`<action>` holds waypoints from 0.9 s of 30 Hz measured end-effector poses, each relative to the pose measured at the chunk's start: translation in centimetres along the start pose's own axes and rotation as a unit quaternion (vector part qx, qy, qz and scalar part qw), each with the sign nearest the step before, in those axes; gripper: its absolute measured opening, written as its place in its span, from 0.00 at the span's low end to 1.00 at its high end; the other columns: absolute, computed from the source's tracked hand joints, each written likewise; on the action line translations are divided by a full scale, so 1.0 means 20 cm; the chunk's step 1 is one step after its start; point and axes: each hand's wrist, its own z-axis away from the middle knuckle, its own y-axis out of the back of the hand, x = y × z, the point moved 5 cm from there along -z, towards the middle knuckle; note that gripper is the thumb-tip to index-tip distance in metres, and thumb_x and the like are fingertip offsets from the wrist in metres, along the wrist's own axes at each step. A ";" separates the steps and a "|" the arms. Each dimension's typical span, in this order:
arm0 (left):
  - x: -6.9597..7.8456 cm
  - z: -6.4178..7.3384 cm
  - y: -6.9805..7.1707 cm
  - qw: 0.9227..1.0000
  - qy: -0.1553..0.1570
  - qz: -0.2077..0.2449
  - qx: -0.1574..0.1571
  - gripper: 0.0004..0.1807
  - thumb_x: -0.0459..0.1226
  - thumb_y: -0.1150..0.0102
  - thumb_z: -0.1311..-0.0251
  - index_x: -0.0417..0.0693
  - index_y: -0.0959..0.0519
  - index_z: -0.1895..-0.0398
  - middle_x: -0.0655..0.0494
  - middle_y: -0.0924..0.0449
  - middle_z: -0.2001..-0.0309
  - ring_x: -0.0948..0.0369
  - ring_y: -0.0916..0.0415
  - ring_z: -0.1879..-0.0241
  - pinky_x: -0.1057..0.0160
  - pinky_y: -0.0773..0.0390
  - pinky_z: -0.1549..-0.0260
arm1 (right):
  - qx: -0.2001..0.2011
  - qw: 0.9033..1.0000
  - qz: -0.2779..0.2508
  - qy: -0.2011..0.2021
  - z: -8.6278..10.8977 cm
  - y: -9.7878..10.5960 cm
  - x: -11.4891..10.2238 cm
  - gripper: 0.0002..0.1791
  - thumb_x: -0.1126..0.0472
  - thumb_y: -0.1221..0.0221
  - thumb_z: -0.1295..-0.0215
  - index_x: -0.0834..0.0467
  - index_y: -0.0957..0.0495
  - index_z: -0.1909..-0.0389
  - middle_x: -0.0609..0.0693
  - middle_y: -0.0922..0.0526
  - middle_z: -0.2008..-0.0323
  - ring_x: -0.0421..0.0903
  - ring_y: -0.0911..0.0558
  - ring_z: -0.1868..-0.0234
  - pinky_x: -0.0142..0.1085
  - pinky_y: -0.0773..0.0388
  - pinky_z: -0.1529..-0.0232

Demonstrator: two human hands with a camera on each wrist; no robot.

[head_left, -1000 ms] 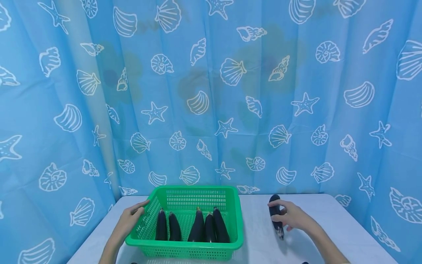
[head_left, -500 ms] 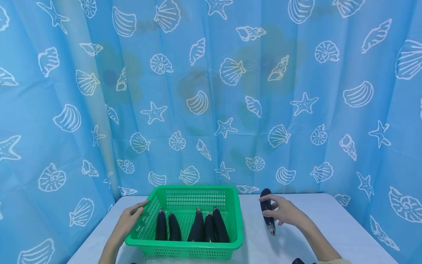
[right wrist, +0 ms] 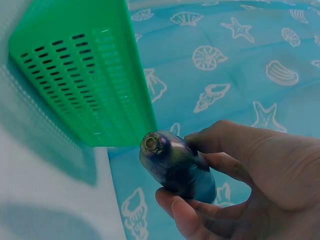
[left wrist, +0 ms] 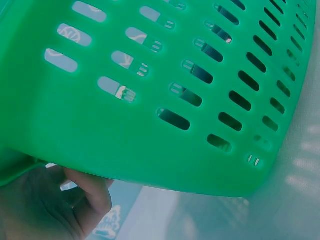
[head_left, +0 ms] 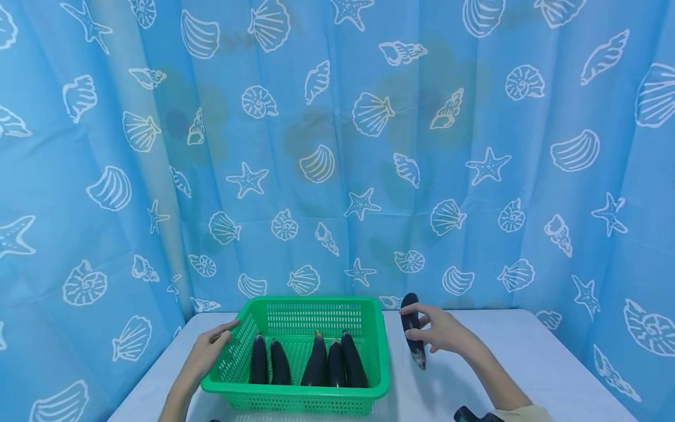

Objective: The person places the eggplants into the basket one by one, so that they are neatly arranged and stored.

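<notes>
A dark purple eggplant [head_left: 413, 328] is held up by my right hand [head_left: 440, 329], thumb and fingers pinching it around the middle. It hangs tilted above the table, just to the right of the green plastic basket [head_left: 384, 351]; its stem end faces the camera in the right wrist view. Several more eggplants [head_left: 314, 363] lie lengthwise inside the basket, in a group of two at the left and a cluster at the right. My left hand [head_left: 204, 354] grips the basket's left rim, its fingers curled at the edge in the left wrist view.
The basket stands on a white-covered table [head_left: 527, 351], toward the left half. Behind and at both sides hangs a blue curtain [head_left: 337, 176] printed with white shells and starfish. A dark wrist device [head_left: 466, 414] shows at the bottom edge near the right forearm.
My right hand has carried the eggplant left and slightly upward, closer to the basket's right side. The left hand and the basket have stayed in place.
</notes>
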 end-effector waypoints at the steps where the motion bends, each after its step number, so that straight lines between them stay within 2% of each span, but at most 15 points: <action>1: 0.00 0.00 0.00 1.000 -0.001 -0.002 0.000 0.25 0.41 0.63 0.26 0.51 0.33 0.29 0.36 0.34 0.31 0.35 0.35 0.34 0.39 0.34 0.37 | -0.002 1.000 -0.003 0.002 0.00 0.00 -0.01 0.27 0.57 0.35 0.40 0.52 0.26 0.38 0.59 0.20 0.57 0.45 0.19 0.70 0.40 0.20 0.76; 7: 0.01 0.00 0.00 1.000 -0.003 -0.005 -0.002 0.25 0.41 0.62 0.26 0.51 0.33 0.29 0.35 0.35 0.30 0.35 0.35 0.34 0.39 0.33 0.38 | -0.002 1.000 -0.011 0.000 0.00 -0.01 -0.05 0.25 0.57 0.35 0.39 0.49 0.25 0.39 0.60 0.20 0.54 0.45 0.18 0.70 0.39 0.20 0.74; 27: 0.00 -0.02 0.00 1.000 0.012 -0.003 0.004 0.26 0.40 0.60 0.29 0.49 0.32 0.30 0.35 0.35 0.30 0.35 0.36 0.33 0.38 0.32 0.39 | -0.009 0.998 -0.011 0.069 -0.08 -0.06 -0.28 0.24 0.57 0.37 0.37 0.54 0.25 0.39 0.62 0.18 0.53 0.46 0.18 0.66 0.38 0.19 0.75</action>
